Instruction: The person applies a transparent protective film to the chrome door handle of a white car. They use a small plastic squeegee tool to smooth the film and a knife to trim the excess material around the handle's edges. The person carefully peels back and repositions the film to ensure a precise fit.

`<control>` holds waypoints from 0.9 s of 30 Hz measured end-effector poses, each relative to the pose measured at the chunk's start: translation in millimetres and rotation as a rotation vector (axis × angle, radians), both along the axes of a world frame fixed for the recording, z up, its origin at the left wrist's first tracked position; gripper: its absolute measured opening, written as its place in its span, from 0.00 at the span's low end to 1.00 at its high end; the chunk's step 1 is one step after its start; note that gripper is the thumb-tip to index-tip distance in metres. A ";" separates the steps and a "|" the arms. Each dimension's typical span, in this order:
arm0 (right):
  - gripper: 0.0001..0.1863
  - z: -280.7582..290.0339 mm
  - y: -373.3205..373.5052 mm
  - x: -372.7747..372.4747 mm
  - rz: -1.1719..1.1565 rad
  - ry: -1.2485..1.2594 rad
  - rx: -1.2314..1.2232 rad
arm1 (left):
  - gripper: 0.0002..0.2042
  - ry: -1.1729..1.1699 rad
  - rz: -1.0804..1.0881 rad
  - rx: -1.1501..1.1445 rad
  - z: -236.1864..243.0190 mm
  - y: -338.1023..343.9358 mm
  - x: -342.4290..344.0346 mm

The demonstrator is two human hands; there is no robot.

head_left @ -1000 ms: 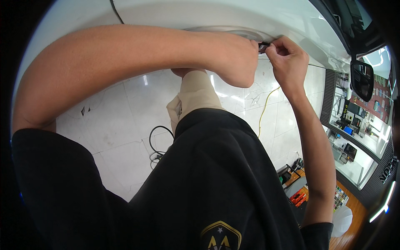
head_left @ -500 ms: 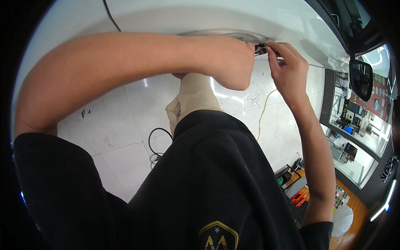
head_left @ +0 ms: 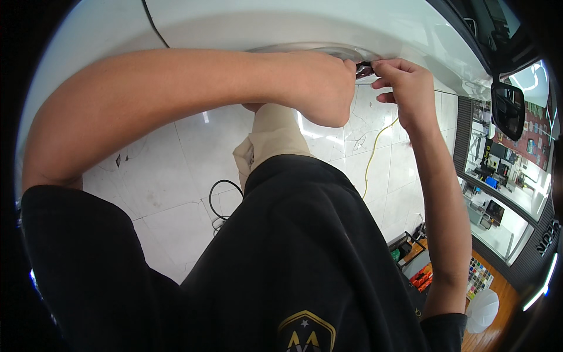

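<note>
A small dark, glossy piece point(head_left: 364, 71) with a reddish tint shows between my hands, low on the white car body point(head_left: 234, 29). My left hand point(head_left: 325, 88) is closed in a fist on its left side, with the back of the hand towards me. Its curled fingers are hidden, so what they hold cannot be made out. From the right, my right hand point(head_left: 410, 88) pinches the end of the dark piece between thumb and forefinger. The other fingers of that hand hang loosely curled below.
The car's side mirror point(head_left: 508, 111) juts out on the right. A yellow cord point(head_left: 368, 164) and a black cable point(head_left: 212, 193) lie on the tiled floor point(head_left: 158, 176). Orange-red items point(head_left: 420, 278) and a white rounded object point(head_left: 483, 310) stand at the lower right.
My right hand has turned slightly, and its lower fingers have spread further apart below the pinch. My left fist has shifted very slightly left.
</note>
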State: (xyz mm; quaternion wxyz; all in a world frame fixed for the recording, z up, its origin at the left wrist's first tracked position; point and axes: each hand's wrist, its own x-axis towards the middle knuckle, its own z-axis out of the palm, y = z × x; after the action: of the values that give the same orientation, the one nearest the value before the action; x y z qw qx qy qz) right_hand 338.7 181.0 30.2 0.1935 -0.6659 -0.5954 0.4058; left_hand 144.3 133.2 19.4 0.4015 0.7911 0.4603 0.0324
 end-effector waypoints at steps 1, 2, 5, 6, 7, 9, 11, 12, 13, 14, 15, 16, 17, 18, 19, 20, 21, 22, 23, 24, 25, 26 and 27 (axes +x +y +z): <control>0.11 0.6 5.0 2.8 -0.024 0.058 -0.073 | 0.28 0.007 -0.002 -0.009 -1.2 0.7 0.1; 0.10 1.1 8.3 4.6 -0.048 0.116 -0.145 | 0.28 0.014 -0.005 -0.017 -2.4 1.0 0.1; 0.09 0.5 11.2 8.4 -0.087 0.161 -0.244 | 0.28 0.033 -0.003 -0.004 -0.8 -0.4 0.0; 0.09 -1.1 11.3 8.7 -0.109 0.164 -0.243 | 0.28 0.024 -0.005 -0.002 0.0 -0.8 -0.3; 0.09 -2.6 11.4 8.7 -0.130 0.166 -0.242 | 0.28 0.014 -0.006 0.000 0.9 -0.9 -0.7; 0.09 -3.7 9.9 5.7 -0.128 0.149 -0.211 | 0.28 0.002 -0.001 0.003 -0.1 -1.3 -1.5; 0.09 -2.1 2.7 1.3 -0.081 0.109 -0.153 | 0.28 -0.002 0.013 0.005 -4.0 -2.1 -2.2; 0.09 -8.0 -0.6 8.0 0.058 0.015 0.058 | 0.28 -0.008 0.010 0.016 -5.1 -2.2 -2.2; 0.09 -18.8 -4.8 19.3 0.196 -0.077 0.269 | 0.28 -0.014 0.007 0.026 -5.1 -2.0 -1.7; 0.09 -24.9 -7.9 28.7 0.333 -0.170 0.479 | 0.28 -0.018 0.003 0.036 -5.2 -1.7 -1.2; 0.12 -21.6 -13.6 29.5 0.440 -0.206 0.568 | 0.28 -0.009 0.007 0.025 -4.0 -1.6 -1.8; 0.13 -23.6 -11.4 32.9 0.541 -0.245 0.651 | 0.27 0.002 0.011 0.014 -2.7 -1.9 -1.9; 0.14 -26.8 -8.0 40.2 0.641 -0.285 0.734 | 0.27 0.012 0.015 0.002 -1.4 -2.0 -2.0; 0.16 -26.7 -4.7 45.6 0.736 -0.332 0.823 | 0.27 0.015 0.014 -0.017 -0.3 -1.3 -1.7; 0.20 -26.9 0.0 48.1 0.799 -0.322 0.848 | 0.27 0.018 0.013 -0.037 0.7 -1.0 -1.6; 0.20 -25.1 3.7 50.1 0.829 -0.339 0.841 | 0.26 0.021 0.013 -0.057 1.8 -0.2 -1.7; 0.20 -22.4 6.4 49.4 0.863 -0.354 0.829 | 0.26 0.018 0.013 -0.053 0.1 -0.4 -1.8; 0.21 -20.1 9.4 48.9 0.897 -0.369 0.817 | 0.26 0.014 0.014 -0.049 -1.7 -0.6 -2.2; 0.21 -19.3 13.8 48.7 0.928 -0.376 0.836 | 0.26 0.010 0.016 -0.045 -3.4 -0.1 -2.3; 0.21 -19.7 18.0 49.5 0.962 -0.382 0.849 | 0.26 0.006 0.010 -0.042 -1.4 -0.3 -2.3; 0.21 -19.6 21.5 50.3 0.997 -0.389 0.861 | 0.27 0.001 0.005 -0.039 0.6 0.0 -2.9; 0.20 -19.0 24.2 51.0 1.016 -0.407 0.882 | 0.27 -0.004 0.000 -0.035 2.6 0.1 -3.1; 0.19 -18.3 27.2 50.0 1.039 -0.422 0.905 | 0.27 0.008 0.000 -0.029 0.9 -0.3 -2.8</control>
State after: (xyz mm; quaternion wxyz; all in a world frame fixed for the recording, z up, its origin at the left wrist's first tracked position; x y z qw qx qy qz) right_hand 388.7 208.2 11.9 0.1135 -0.2154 -0.9697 0.0216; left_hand 141.5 133.0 20.3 0.4111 0.7854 0.4622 0.0226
